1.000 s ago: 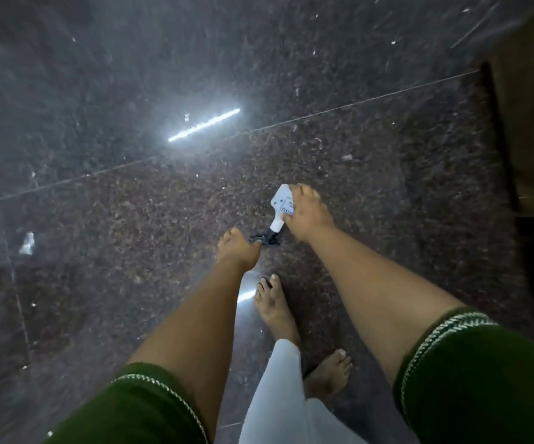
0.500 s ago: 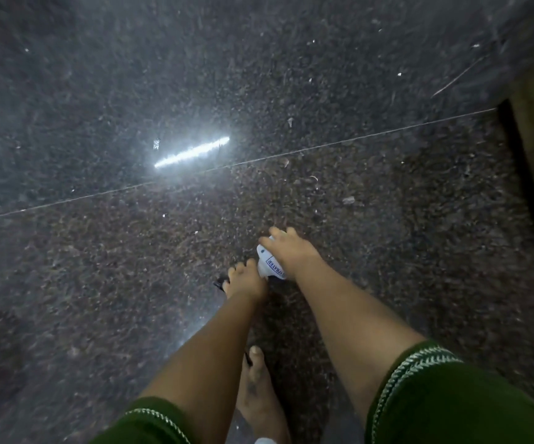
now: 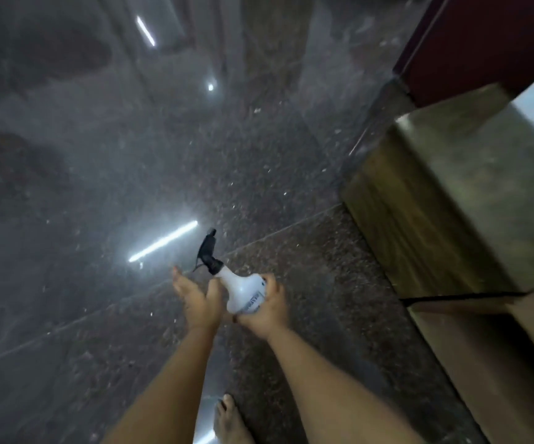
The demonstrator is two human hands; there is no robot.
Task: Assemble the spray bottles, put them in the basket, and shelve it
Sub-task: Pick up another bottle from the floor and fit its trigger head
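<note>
Carrying looks like the step in hand, since the black trigger head (image 3: 207, 255) sits on the neck of the white spray bottle (image 3: 243, 291) and neither basket nor shelf is in view. On the left, the left hand (image 3: 199, 299) is released, fingers spread, its thumb side just touching the bottle's shoulder. To its right, the right hand (image 3: 267, 307) is clenched around the bottle's wide base, holding it tilted with the nozzle pointing away, above the polished dark stone floor (image 3: 99, 187). A good move would be to bring the left hand under the neck for support and check the head is tight. Near, a bare foot (image 3: 230, 421) stands on the floor. On the right, a stone ledge (image 3: 451, 200) stands close, so the bottle should swing clear of it.
</note>
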